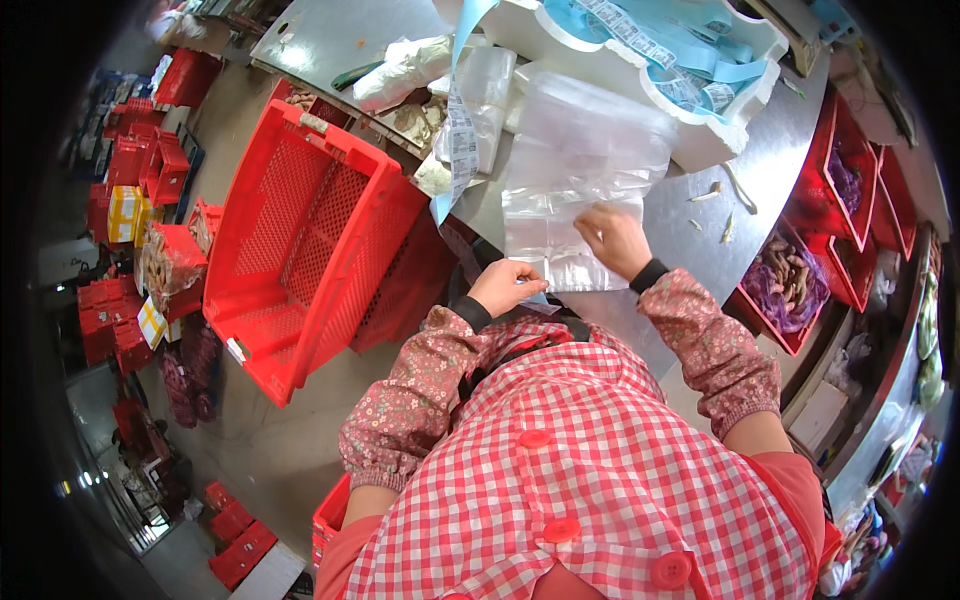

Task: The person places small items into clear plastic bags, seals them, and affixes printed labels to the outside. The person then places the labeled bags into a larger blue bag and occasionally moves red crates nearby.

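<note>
A stack of clear plastic bags lies flat on the metal table in front of me. My left hand is at the near left corner of the bags, thumb and fingers pinched together. A small pale blue piece, perhaps a label, shows by its fingertips; whether it is held cannot be made out. My right hand is over the near right part of the bags with its fingers curled in; anything between them is hidden. A strip of printed light blue labels hangs down left of the bags.
A white foam box holding blue label strips stands at the table's far side. Empty red crates lean at my left. To the right, red crates hold root vegetables in purple netting. Plant scraps lie on the metal table.
</note>
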`<action>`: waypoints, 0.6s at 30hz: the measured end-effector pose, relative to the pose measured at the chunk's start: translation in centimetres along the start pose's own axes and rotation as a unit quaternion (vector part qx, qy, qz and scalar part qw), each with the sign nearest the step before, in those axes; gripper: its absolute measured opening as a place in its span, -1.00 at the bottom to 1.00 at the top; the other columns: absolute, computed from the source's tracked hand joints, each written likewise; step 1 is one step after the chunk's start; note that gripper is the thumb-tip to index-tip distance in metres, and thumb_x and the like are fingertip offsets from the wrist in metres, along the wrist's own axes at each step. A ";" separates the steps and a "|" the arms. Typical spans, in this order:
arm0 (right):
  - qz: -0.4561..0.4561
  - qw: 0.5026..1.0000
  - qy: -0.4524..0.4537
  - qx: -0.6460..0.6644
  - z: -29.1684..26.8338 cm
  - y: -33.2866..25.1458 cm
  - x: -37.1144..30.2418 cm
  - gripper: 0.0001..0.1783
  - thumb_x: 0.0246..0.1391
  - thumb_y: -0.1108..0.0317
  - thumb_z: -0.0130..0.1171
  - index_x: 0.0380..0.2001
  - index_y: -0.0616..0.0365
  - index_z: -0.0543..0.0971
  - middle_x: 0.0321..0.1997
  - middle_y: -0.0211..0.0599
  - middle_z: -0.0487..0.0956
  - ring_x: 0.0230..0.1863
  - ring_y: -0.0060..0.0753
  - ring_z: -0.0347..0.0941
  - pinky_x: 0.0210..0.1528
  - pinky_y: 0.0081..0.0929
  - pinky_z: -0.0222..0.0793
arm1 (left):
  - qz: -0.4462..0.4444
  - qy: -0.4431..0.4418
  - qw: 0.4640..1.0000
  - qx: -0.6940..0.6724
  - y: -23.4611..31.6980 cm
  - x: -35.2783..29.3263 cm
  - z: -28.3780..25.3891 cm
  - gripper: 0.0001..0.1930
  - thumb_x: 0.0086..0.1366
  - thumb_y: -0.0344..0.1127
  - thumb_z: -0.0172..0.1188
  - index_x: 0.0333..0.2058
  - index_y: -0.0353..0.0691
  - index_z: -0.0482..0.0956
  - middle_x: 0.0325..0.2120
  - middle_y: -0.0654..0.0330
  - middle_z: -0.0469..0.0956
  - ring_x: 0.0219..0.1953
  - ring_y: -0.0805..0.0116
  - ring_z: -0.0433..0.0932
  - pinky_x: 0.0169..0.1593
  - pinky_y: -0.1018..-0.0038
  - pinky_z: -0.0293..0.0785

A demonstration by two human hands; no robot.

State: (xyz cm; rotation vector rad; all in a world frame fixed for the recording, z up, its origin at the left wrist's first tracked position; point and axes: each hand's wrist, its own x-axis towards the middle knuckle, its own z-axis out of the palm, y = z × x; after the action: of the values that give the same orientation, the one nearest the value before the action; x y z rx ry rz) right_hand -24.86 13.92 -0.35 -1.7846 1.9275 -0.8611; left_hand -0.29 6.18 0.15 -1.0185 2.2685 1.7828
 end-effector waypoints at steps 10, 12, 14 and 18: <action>0.000 0.976 0.059 0.209 -4.0 -4.9 0.8 -0.74 0.07 0.29 0.35 -0.21 0.19 0.64 -0.23 -0.22 0.66 -0.16 -0.20 0.60 -0.10 -0.32 0.47 | -0.088 0.075 0.911 -0.395 0.7 0.9 -3.5 -0.77 0.44 -0.16 0.17 -0.26 -0.19 0.64 -0.41 0.46 0.59 -0.50 0.68 0.42 -0.49 0.75 0.20; 0.038 0.968 -0.065 0.241 0.4 -4.6 -1.8 -0.71 0.11 0.25 0.33 -0.22 0.26 0.62 -0.27 -0.24 0.67 -0.21 -0.31 0.59 -0.12 -0.42 0.46 | -0.057 0.057 0.913 -0.400 0.4 1.1 -3.7 -0.77 0.45 -0.16 0.16 -0.26 -0.18 0.65 -0.42 0.48 0.58 -0.48 0.70 0.42 -0.47 0.74 0.22; 0.115 0.938 -0.162 0.284 3.3 -3.0 -3.2 -0.69 0.14 0.23 0.31 -0.21 0.30 0.62 -0.34 -0.27 0.65 -0.29 -0.44 0.55 -0.17 -0.49 0.43 | -0.014 0.067 0.961 -0.270 0.4 1.2 -3.7 -0.76 0.45 -0.17 0.15 -0.17 -0.20 0.65 -0.32 0.39 0.59 -0.31 0.59 0.50 -0.26 0.64 0.40; 0.233 0.861 -0.174 0.418 4.8 -0.8 -4.5 -0.67 0.16 0.22 0.30 -0.22 0.32 0.62 -0.42 -0.36 0.61 -0.36 -0.62 0.45 -0.24 -0.53 0.39 | 0.178 0.091 0.980 -0.013 1.2 1.2 -3.0 -0.66 0.34 -0.25 0.26 0.04 -0.20 0.60 -0.01 0.13 0.52 0.07 0.35 0.47 0.17 0.40 0.36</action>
State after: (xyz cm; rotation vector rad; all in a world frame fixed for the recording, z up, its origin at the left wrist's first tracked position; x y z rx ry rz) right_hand -20.65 17.51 -3.96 -0.8328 1.3279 -0.9103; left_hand -0.89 3.11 1.54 -0.8518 2.6908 1.9182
